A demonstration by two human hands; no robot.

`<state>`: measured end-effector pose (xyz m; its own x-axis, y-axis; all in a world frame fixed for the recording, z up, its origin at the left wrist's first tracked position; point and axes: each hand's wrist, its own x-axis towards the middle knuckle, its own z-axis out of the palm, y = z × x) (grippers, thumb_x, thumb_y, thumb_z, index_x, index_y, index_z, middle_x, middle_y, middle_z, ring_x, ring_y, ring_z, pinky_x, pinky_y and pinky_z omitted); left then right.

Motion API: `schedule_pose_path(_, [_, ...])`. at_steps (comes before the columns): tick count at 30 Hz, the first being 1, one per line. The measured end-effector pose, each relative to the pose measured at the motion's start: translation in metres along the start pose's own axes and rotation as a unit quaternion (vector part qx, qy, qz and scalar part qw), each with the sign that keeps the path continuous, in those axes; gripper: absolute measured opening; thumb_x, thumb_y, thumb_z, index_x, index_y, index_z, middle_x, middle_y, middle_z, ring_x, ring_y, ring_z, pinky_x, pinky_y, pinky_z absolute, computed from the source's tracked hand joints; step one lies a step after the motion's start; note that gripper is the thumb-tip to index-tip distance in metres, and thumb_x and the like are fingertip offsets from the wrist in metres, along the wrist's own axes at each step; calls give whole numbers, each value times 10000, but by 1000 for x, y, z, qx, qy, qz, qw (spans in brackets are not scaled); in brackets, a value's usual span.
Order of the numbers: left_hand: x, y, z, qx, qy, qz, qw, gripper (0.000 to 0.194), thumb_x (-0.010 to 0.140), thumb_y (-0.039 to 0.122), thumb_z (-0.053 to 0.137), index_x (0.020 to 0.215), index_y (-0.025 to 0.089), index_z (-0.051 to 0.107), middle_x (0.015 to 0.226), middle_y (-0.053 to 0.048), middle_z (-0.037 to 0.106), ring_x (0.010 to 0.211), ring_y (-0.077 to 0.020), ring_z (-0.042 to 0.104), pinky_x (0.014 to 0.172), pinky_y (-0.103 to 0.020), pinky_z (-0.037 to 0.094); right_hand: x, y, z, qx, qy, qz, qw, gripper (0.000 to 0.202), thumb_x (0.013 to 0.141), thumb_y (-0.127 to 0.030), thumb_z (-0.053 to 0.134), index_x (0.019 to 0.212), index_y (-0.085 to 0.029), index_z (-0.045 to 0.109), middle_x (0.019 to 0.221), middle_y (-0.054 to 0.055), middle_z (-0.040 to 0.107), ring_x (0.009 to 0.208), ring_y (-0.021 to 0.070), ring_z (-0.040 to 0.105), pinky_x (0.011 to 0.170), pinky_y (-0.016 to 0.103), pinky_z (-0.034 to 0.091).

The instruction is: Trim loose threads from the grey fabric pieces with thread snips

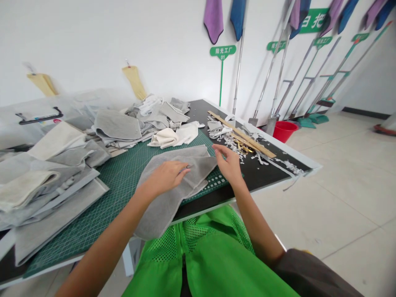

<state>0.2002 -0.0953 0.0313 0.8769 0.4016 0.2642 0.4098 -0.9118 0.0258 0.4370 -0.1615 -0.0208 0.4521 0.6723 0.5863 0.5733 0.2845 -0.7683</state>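
Head view: gray cloth looks light, floppy; best held by edges. Left hand over it, right hand at its corner, apart; can't tell if pinching.

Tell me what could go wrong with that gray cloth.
The gray cloth overhangs the near edge of the table, so it might slip if the left hand lifts away. Loose scraps lie beyond the right hand; some could cling to the cloth.
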Motion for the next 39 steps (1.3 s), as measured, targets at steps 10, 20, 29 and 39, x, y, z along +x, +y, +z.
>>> schedule_pose_path(10, [58, 3, 0, 59, -1, -5, 998, 386, 1022, 376, 429, 1181, 123, 675, 1109, -138, 731, 1042, -261, 682, 931, -365, 498, -5, -6, 7, -3, -57, 7, 998, 276, 893, -216, 570, 1112, -154, 725, 1089, 97, 773, 1044, 223, 728, 974, 368, 554])
schedule_pose_path(20, [41, -50, 3, 133, -3, -111, 985, 460, 1013, 408, 368, 1217, 117, 660, 1130, -184, 718, 1060, -316, 671, 884, -400, 500, -7, -5, 10, -24, -85, 19, 996, 323, 892, -193, 587, 1195, -149, 690, 1140, 111, 757, 1085, 257, 716, 969, 400, 556])
schedule_pose_path(29, [-25, -100, -20, 150, -20, -172, 973, 520, 989, 470, 356, 1211, 141, 691, 1155, -150, 731, 1047, -320, 684, 903, -402, 501, -8, -2, 11, -41, -91, 1, 995, 313, 896, -212, 591, 1187, -158, 694, 1215, 112, 728, 1151, 271, 684, 1015, 420, 534])
schedule_pose_path(39, [-118, -91, -41, 113, -25, -149, 982, 532, 1002, 533, 350, 1203, 177, 690, 1158, -105, 741, 1017, -273, 710, 931, -374, 522, -7, -6, 7, -31, -75, 2, 997, 341, 897, -191, 586, 1225, -166, 678, 1194, 119, 735, 1125, 271, 693, 971, 424, 547])
